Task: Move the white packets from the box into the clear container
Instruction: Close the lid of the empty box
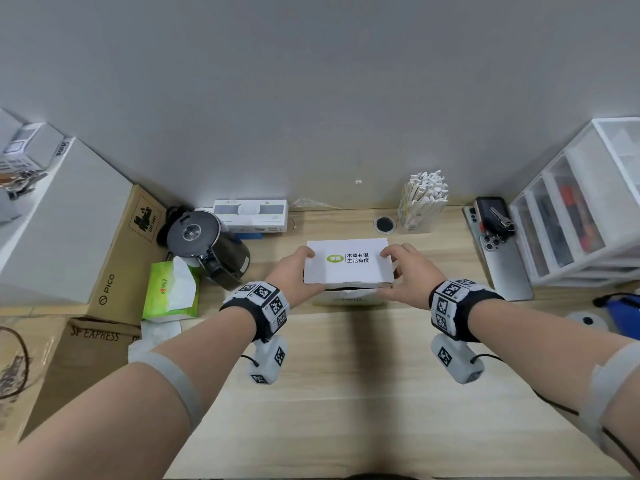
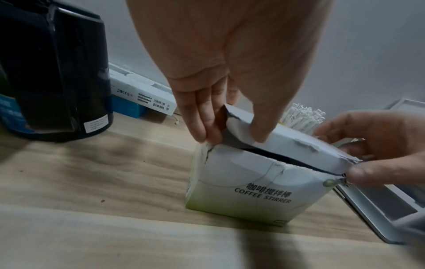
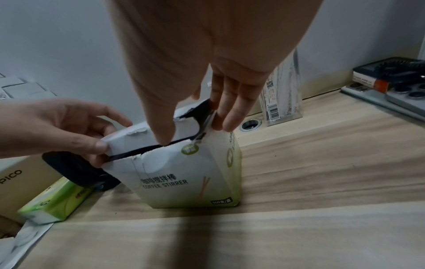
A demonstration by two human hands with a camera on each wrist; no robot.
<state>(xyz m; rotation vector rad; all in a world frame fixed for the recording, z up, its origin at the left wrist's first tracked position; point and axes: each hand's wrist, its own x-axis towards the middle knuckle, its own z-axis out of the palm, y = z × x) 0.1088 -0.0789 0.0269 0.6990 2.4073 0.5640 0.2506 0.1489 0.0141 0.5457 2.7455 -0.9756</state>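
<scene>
Grip: left hand [image 1: 292, 271] and right hand [image 1: 403, 271] pinched the white cardboard stirrer box [image 1: 348, 261] lid's ends, apparently prising it open.
Container: clear acrylic holder [image 1: 420, 206], one o'clock, near, already holding white packets [image 1: 427, 183].

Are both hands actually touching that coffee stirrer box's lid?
Touching. In the left wrist view, the left hand pinches one end of the coffee stirrer box lid; the right hand pinches the other.

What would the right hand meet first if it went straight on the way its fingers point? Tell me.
Past the box lid it grips, the right hand points toward the clear container of white packets by the wall; probably that first, though depth is unclear.
</scene>
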